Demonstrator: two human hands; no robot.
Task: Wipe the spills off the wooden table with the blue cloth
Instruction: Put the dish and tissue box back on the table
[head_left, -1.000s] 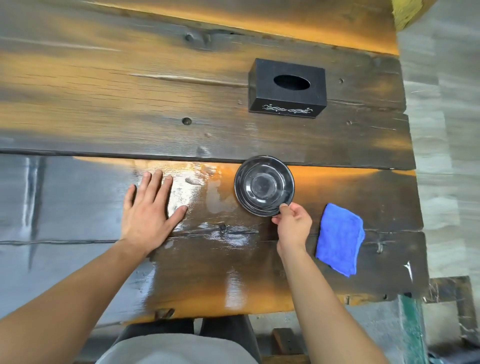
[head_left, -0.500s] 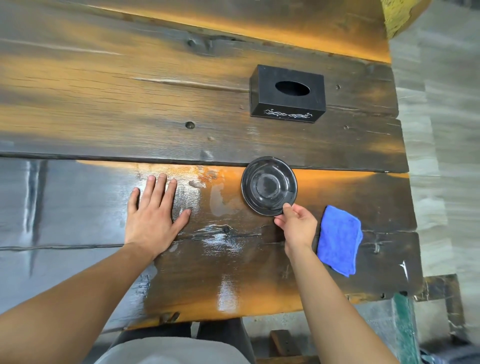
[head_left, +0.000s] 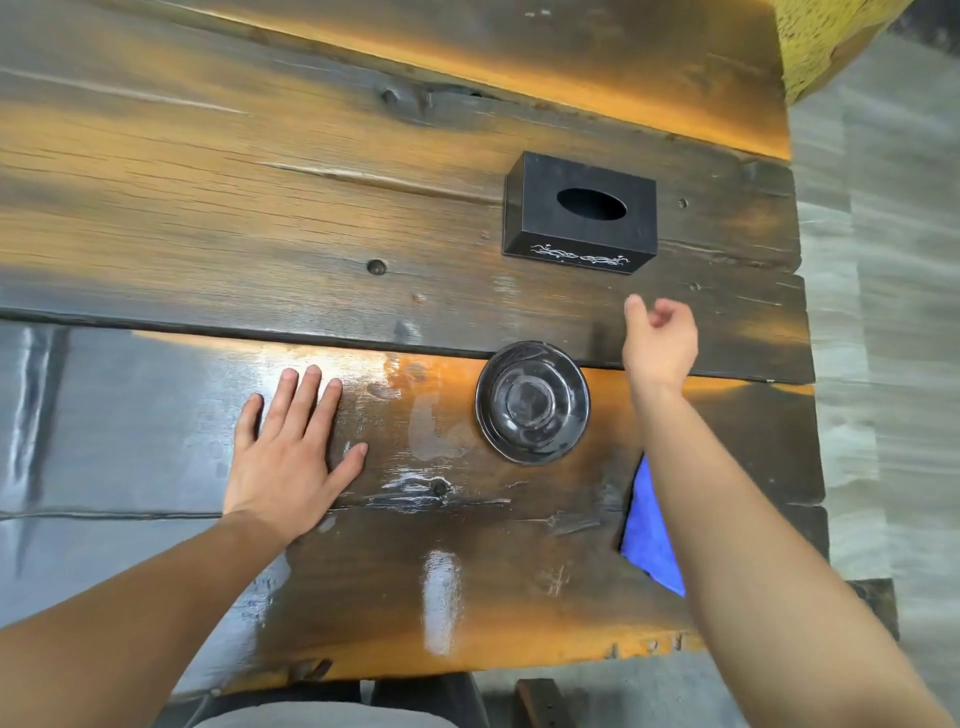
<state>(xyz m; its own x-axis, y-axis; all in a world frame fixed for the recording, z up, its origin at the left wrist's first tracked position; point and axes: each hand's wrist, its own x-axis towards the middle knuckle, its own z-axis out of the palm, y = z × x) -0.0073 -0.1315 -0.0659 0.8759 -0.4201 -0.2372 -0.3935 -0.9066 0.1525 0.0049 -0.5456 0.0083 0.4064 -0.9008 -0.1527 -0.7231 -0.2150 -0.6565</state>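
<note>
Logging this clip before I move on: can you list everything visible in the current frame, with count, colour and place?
wooden table: one, dark brown with orange glare, fills most of the view
wet spill patch: one pale glossy area, on the near plank between the left hand and the dish
round dish: one, black and glossy, near plank, right of centre
tissue box: one, black with white pattern on its near side, far plank, beyond the dish
blue cloth: one, blue, near right table edge, partly hidden by the right forearm
floor: grey, along the right
left hand: flat on the table, fingers spread, empty
right hand: raised between dish and tissue box, loosely curled, empty
</note>
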